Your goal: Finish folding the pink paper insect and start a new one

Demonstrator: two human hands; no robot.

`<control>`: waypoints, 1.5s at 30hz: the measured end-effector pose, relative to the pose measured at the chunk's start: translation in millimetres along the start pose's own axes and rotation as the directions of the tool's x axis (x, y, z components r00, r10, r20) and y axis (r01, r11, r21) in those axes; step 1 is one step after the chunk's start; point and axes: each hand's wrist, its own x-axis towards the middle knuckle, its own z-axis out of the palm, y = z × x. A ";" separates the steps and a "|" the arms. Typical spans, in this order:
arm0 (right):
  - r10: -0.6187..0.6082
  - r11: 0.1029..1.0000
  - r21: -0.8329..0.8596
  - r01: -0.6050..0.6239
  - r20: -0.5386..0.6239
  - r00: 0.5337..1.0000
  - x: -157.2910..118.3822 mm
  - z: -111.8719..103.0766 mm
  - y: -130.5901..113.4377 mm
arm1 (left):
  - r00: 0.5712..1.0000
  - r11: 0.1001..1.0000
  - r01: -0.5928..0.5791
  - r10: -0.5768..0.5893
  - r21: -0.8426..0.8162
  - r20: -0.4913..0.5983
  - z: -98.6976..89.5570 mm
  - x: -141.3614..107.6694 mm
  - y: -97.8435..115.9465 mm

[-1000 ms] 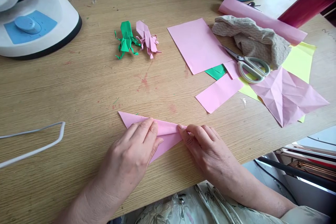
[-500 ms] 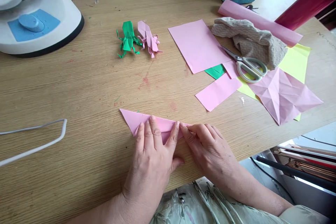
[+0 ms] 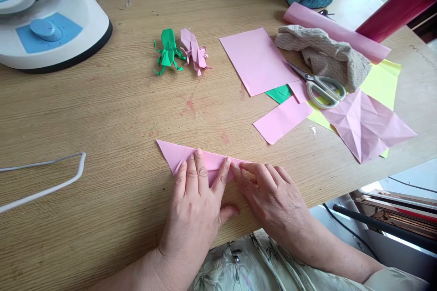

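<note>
A folded pink paper [image 3: 170,153] lies flat on the wooden table near its front edge, its pointed left corner showing. My left hand [image 3: 201,200] presses on it from above, fingers stretched out and thumb apart. At the paper's right end, my right hand [image 3: 269,191] pinches the tip between thumb and index finger, close beside my left index finger. Both hands cover part of the paper's lower side.
A green folded figure [image 3: 168,52] and a pink one [image 3: 194,52] stand behind. Scissors [image 3: 324,88], pink sheets [image 3: 257,61], a creased sheet [image 3: 367,122] and a grey cloth [image 3: 324,52] lie right. A white fan base [image 3: 78,18] is back left.
My right thumb and index finger have shifted slightly along the paper's right end. My left hand stays pressed on the paper. The whole view has moved a little.
</note>
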 end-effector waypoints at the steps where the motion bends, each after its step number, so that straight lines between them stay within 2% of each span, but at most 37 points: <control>1: -0.003 1.000 -0.003 0.003 -0.001 1.000 0.1 -0.2 0.1 | 1.000 1.000 -0.002 0.002 -0.003 -0.003 0.5 -0.9 -0.7; 12: 0.059 0.998 -0.029 -0.057 0.043 0.997 9.1 0.2 -8.1 | 1.000 1.000 -0.013 0.013 0.008 0.000 0.3 0.2 -8.8; 20: 0.047 0.997 -0.057 -0.049 -0.045 0.998 17.3 5.0 -12.6 | 1.000 1.000 0.014 -0.014 0.016 -0.004 6.0 -4.5 -7.0; 27: -0.062 0.995 -0.078 0.057 -0.061 0.996 14.4 15.4 -8.0 | 0.999 0.999 0.041 -0.040 0.016 -0.019 9.8 -4.9 -3.9; 36: -0.039 0.999 -0.027 0.035 -0.162 0.986 13.0 10.7 -8.8 | 0.997 0.997 0.073 -0.073 0.009 -0.013 15.5 -10.5 -0.6; 45: -0.008 1.000 0.011 0.009 -0.137 0.991 8.3 9.9 -8.7 | 0.997 0.997 0.077 -0.078 -0.028 -0.008 18.6 -17.1 -7.4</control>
